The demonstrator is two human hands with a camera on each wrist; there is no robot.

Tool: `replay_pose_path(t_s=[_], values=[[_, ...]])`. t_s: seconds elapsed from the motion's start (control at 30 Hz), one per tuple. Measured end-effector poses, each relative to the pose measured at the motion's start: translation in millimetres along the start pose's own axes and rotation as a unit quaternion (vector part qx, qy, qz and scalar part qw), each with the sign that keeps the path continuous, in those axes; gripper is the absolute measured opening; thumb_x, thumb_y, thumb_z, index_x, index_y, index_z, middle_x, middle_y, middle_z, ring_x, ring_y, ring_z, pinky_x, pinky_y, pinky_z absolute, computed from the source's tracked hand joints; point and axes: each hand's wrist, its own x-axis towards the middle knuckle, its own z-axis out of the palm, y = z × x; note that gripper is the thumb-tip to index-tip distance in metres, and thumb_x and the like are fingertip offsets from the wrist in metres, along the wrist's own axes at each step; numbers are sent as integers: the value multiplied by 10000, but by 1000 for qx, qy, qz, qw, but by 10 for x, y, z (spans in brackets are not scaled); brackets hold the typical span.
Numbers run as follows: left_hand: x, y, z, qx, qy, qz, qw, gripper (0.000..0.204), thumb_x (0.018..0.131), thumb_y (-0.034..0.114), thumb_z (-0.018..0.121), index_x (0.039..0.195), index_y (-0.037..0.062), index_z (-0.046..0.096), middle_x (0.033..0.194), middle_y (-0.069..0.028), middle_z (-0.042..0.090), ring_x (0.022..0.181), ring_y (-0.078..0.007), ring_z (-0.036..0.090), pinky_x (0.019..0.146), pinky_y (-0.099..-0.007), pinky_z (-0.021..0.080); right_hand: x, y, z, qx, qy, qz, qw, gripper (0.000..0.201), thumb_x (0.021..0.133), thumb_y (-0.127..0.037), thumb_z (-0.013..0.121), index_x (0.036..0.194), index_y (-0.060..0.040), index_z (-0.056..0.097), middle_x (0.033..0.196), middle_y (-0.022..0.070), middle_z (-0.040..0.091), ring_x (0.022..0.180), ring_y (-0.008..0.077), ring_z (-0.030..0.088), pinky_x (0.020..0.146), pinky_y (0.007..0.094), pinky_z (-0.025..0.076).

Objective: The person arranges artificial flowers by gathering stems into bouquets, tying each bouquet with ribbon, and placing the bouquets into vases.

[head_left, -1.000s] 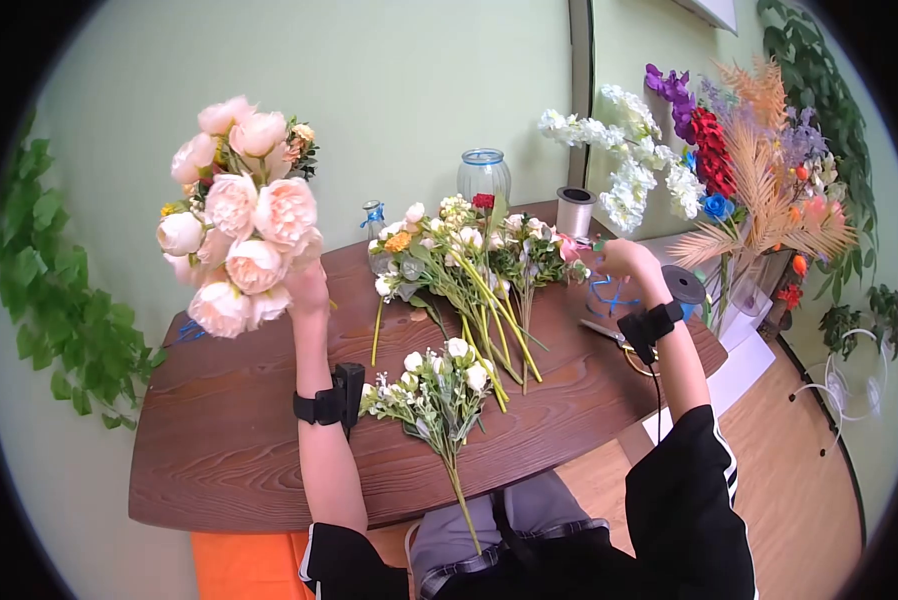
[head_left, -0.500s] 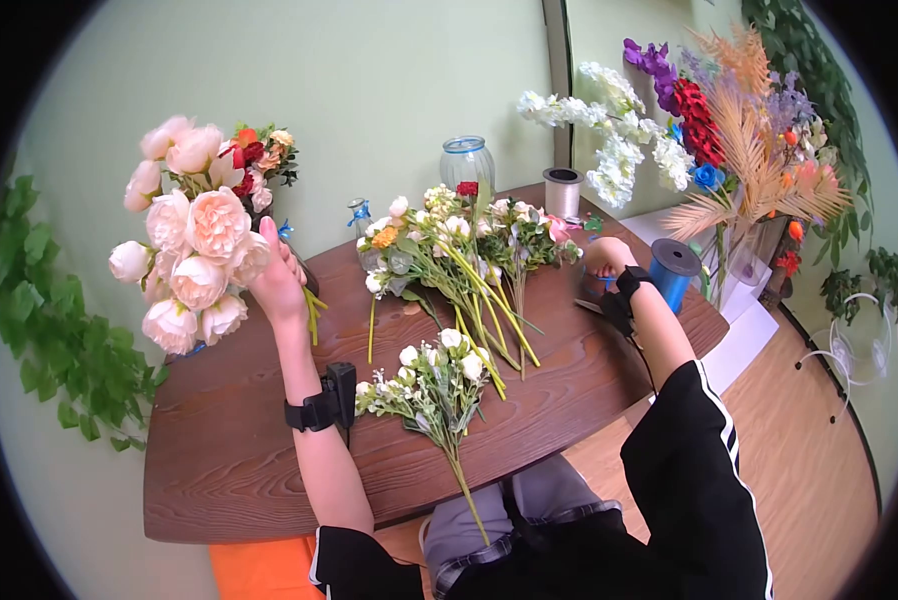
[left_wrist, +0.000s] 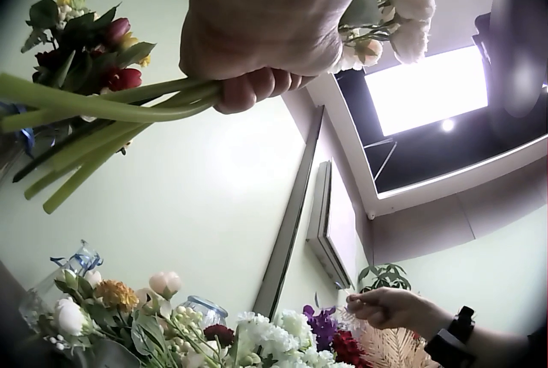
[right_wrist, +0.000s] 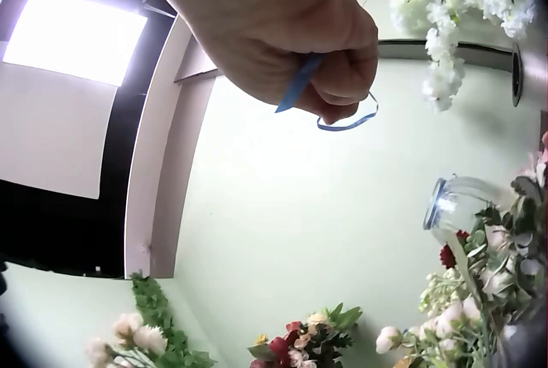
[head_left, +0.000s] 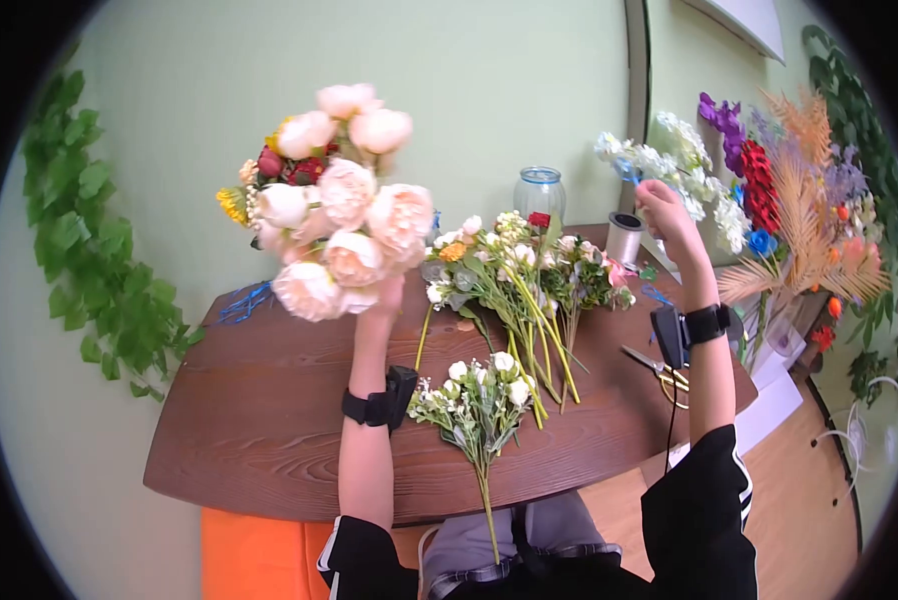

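Note:
My left hand [left_wrist: 270, 26] grips a bunch of pale pink peonies [head_left: 349, 190] by its thick green stems [left_wrist: 111, 111], holding it above the left part of the table. The blooms hide most of that hand in the head view. Over the table's right side, my raised right hand [head_left: 667, 218] pinches a thin blue ribbon [right_wrist: 300, 84], whose narrow loop curls out beyond the fingertips in the right wrist view. A bouquet of red and yellow flowers [left_wrist: 94, 51] shows behind the peonies. On the table, a spray of small white flowers [head_left: 479, 400] lies between my forearms.
Several loose stems with white and mixed flowers [head_left: 514, 265] cover the table's middle. Behind them stands a glass jar [head_left: 540, 195], with a spool [head_left: 624, 240] to its right. Scissors [head_left: 659, 372] lie near my right forearm. Blue ribbon strands [head_left: 244, 303] lie at the back left.
My right hand has risen from low beside the blue spool and now holds up the blue ribbon. The peonies in my left hand have shifted right in the head view, which has also swung.

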Motion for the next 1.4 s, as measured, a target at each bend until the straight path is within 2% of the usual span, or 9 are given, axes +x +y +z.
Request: replay_pose_path(t_s=[0.13,0.37,0.6,0.73,0.93,1.1,1.2,1.23,1.4], values=[[-23,-126,76,10,-57,2,998,224,818,210,505,652,91,413,498,53,354,363,-25,290,317,-165,223,-305,-507,669,-70,-80,-107,989,156,812,-204,500,866,-61,527,714,-21,515,589,60,453,480,191,365],[-214,610,341,-117,-214,-264,933,140,754,126,510,688,102,389,503,59,337,359,-6,244,321,-164,177,-510,-531,1583,-104,-66,-273,954,150,746,-126,536,799,12,558,710,135,594,616,202,572,590,287,446],[-222,592,368,-203,-259,-301,895,162,660,36,435,782,100,351,531,53,311,364,-8,204,324,-165,142,-415,-250,1697,71,-194,-153,966,233,750,-113,523,912,47,571,801,107,611,733,127,561,686,250,431],[-203,525,359,-171,-224,-298,912,501,607,37,453,1090,5,322,592,2,381,405,-37,299,337,-157,191,-465,-343,1592,109,-245,-106,957,243,775,-110,518,970,28,565,837,35,593,749,58,511,690,198,405],[-172,466,382,-92,-234,-247,936,425,621,-3,398,1035,34,311,593,17,341,416,-34,278,349,-163,194,-538,-334,1709,68,-351,-93,929,334,778,-196,550,1021,33,539,848,35,581,753,54,497,685,201,411],[-211,386,414,-57,-262,-211,940,417,654,20,391,1058,51,294,626,9,353,454,-42,310,367,-175,221,-516,-134,1900,173,-258,-71,948,292,773,-231,560,848,51,556,700,61,573,592,63,513,514,207,427],[-174,413,343,-202,-258,-312,892,323,733,87,388,1050,73,325,637,10,357,464,-52,323,402,-186,258,-498,-125,1881,132,-218,-68,965,300,784,-244,549,830,53,547,670,63,562,574,72,520,488,220,431],[-193,444,350,-222,-252,-293,895,296,833,250,356,1061,62,330,709,-29,403,496,-57,372,397,-177,277,-487,-132,1888,102,-213,-66,970,296,798,-246,528,794,49,532,624,57,542,559,87,527,458,236,429],[-249,394,417,-50,-223,-147,962,376,892,271,312,1193,47,320,771,-115,504,588,-152,498,486,-235,384,-442,-60,1893,160,-226,-63,959,268,824,-215,480,758,42,516,588,64,533,526,95,507,441,243,403]])
